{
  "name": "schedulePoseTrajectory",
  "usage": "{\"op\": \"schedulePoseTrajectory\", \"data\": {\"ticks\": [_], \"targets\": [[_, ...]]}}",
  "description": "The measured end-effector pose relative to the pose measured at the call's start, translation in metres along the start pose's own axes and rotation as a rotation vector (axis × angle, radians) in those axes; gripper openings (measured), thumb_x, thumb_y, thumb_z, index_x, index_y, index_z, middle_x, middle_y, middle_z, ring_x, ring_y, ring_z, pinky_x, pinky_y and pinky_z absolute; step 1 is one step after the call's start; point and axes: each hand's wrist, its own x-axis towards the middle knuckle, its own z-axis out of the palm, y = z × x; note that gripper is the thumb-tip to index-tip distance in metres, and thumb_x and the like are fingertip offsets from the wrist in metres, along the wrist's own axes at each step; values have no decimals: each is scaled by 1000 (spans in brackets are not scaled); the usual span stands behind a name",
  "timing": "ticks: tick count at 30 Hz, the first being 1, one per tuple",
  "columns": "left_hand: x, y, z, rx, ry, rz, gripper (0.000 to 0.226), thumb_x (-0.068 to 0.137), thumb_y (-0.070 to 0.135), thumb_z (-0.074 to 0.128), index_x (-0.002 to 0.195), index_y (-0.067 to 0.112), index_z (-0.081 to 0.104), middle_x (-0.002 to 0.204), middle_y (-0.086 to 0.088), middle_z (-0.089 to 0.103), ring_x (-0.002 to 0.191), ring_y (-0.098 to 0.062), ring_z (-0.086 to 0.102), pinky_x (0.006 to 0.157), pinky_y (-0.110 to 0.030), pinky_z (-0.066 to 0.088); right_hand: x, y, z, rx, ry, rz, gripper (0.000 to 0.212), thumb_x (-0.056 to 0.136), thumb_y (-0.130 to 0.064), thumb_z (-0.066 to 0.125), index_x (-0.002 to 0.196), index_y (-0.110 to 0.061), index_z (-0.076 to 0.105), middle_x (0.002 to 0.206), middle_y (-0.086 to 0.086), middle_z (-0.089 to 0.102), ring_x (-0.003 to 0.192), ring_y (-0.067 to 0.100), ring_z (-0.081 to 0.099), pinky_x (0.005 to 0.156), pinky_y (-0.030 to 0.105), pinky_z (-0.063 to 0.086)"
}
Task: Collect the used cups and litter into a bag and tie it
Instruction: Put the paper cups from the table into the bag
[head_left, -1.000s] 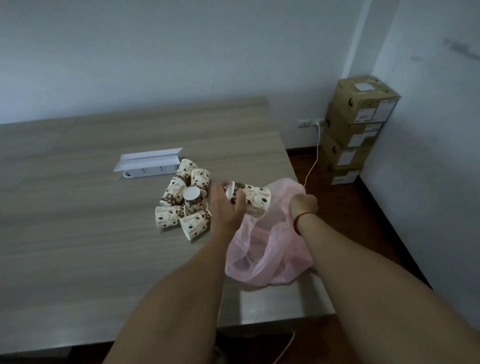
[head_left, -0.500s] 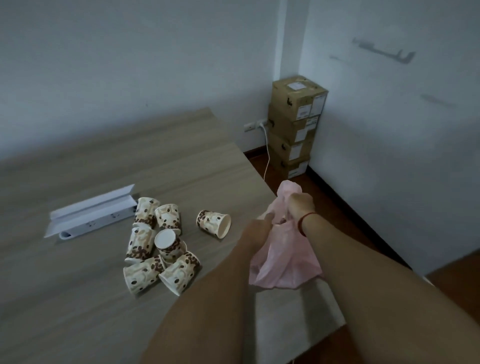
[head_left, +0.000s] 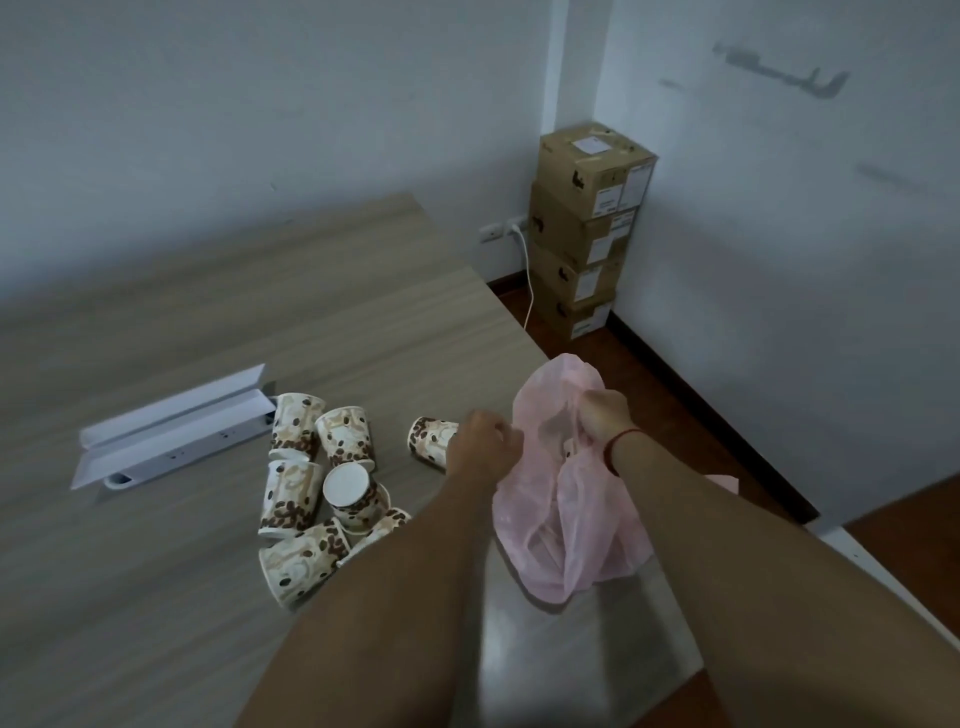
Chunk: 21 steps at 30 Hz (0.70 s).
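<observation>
My right hand (head_left: 602, 415) gripped the bag (head_left: 571, 530) by its upper rim, fingers curled tight round the bunched pink film. A red band (head_left: 619, 448) sat on that wrist. My left hand (head_left: 483, 441) was at the bag's left edge, fingers curled in and pinching the film there, so that the mouth was held between both hands. The bag's lower part lay on the table (head_left: 363, 322) near its right edge. What the bag contained I could not tell. One cup (head_left: 430, 437) lay on its side just beyond my left hand, partly hidden by it and apart from the rest. The other cups (head_left: 306, 478) lay touching in a loose heap further left, most on their sides, one with a white round end facing up. A white strip (head_left: 171, 431) under folded card lay just beside the heap. Boxes (head_left: 587, 228) stood stacked in the corner, with a white cable (head_left: 529, 280) running down from a socket (head_left: 496, 232) beside them.
</observation>
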Motion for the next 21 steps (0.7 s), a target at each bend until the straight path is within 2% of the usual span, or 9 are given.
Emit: {"op": "schedulePoseTrajectory", "data": {"ticks": [1, 3, 5, 7, 11, 14, 16, 18, 21], "targets": [[6, -1, -5, -27, 56, 23, 18, 86, 8, 53, 92, 8, 71, 105, -10, 66, 102, -27, 61, 83, -33, 46, 2, -1, 4, -4, 0, 0, 33, 93, -13, 46, 121, 0, 57, 70, 5, 52, 59, 17, 49, 48, 25, 35], [19, -11, -15, -18, 98, 58, 32, 82, -7, 53, 106, 11, 66, 119, -13, 61, 115, -30, 55, 92, -33, 42, 10, -2, 14, -58, 4, -21, 35, 95, -17, 50, 125, 0, 55, 69, 3, 48, 58, 15, 46, 48, 24, 32], [29, -27, -23, 154, -14, 89, 49, 86, -2, 54, 132, 15, 53, 144, -11, 46, 135, -30, 42, 108, -34, 33, 15, -4, 19, -94, -21, -33, 37, 98, -18, 45, 128, 1, 53, 68, 2, 43, 57, 13, 41, 48, 23, 31], [34, -42, -28, 410, -180, 58, 61, 89, 9, 55, 147, 20, 37, 157, -8, 29, 146, -27, 26, 117, -36, 23, 22, -2, 26, -87, -47, -78, 39, 98, -15, 40, 128, 6, 52, 67, 0, 41, 59, 14, 42, 51, 23, 35], [35, -56, -27, 584, -221, 26, 70, 78, 26, 73, 141, 23, 41, 144, -6, 44, 136, -30, 34, 107, -39, 34, 30, 1, 36, -131, -25, -19, 35, 100, -17, 40, 127, 3, 51, 75, 4, 46, 82, 20, 50, 72, 27, 45], [36, -54, -27, 622, -163, 20, 77, 73, 56, 71, 136, 21, 44, 134, -7, 54, 129, -30, 41, 103, -40, 35, 35, 2, 38, -86, -49, -10, 37, 99, -15, 41, 130, 4, 49, 72, 3, 43, 72, 18, 50, 64, 25, 42], [36, -51, -29, 480, -76, -40, 80, 73, 67, 65, 131, 15, 47, 129, -10, 57, 124, -31, 48, 101, -42, 38, 36, 0, 34, -113, -27, 41, 35, 99, -17, 42, 128, 0, 51, 77, 6, 47, 82, 21, 50, 74, 25, 40], [36, -46, -31, 178, 19, -110, 79, 72, 65, 67, 125, 8, 50, 122, -12, 58, 116, -30, 55, 96, -41, 46, 30, -6, 28, -67, -11, 56, 29, 97, -17, 44, 120, -2, 55, 80, 9, 51, 80, 23, 51, 76, 27, 39], [33, -22, -36, -152, 140, -89, 63, 76, 52, 73, 113, 4, 57, 109, -9, 62, 95, -20, 59, 78, -29, 44, 26, -15, 17, 12, 18, 31, 14, 94, -14, 47, 85, -6, 54, 75, 8, 51, 64, 22, 50, 58, 27, 40]]}}
